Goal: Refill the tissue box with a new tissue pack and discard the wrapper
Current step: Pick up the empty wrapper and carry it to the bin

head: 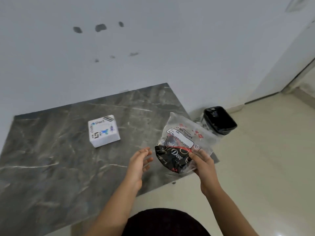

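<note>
A white cube-shaped tissue box with blue and black print stands on the dark marble table, left of centre. My right hand grips the lower corner of a clear plastic wrapper printed black and red with a "BIG TISSUES" label, holding it above the table's right edge. The wrapper looks flat and limp. My left hand hovers just left of the wrapper with its fingers spread, touching nothing.
A small black bin lined with a dark bag stands on the cream tiled floor, just beyond the table's right edge. A white wall runs behind the table. A doorway opens at the far right.
</note>
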